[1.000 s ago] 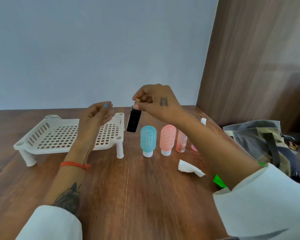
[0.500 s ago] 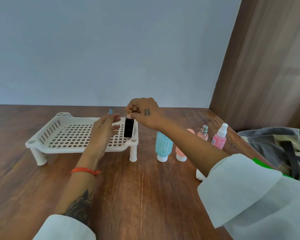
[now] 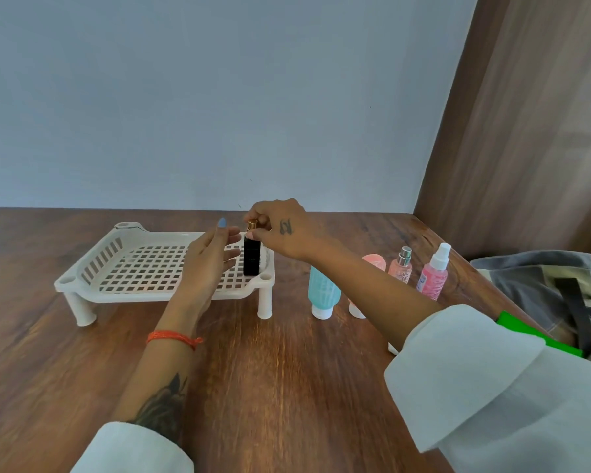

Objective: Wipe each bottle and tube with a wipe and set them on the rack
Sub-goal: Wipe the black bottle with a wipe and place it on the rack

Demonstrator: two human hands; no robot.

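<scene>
The black bottle (image 3: 252, 256), a second ago carried above the counter (image 3: 287, 387), is now being lowered upright into the rack's (image 3: 93, 264) near right corner, pinched at its gold cap by the right hand (image 3: 280, 230) (left hand (image 3: 209, 261) spread beside it, holding nothing).

A white gridded rack (image 3: 144, 268), black bottle (image 3: 252, 259), ribbed blue tube (image 3: 323, 291), pink sprays (image 3: 432, 278) and brown wood-grain bench (image 3: 287, 370) are seen.
</scene>
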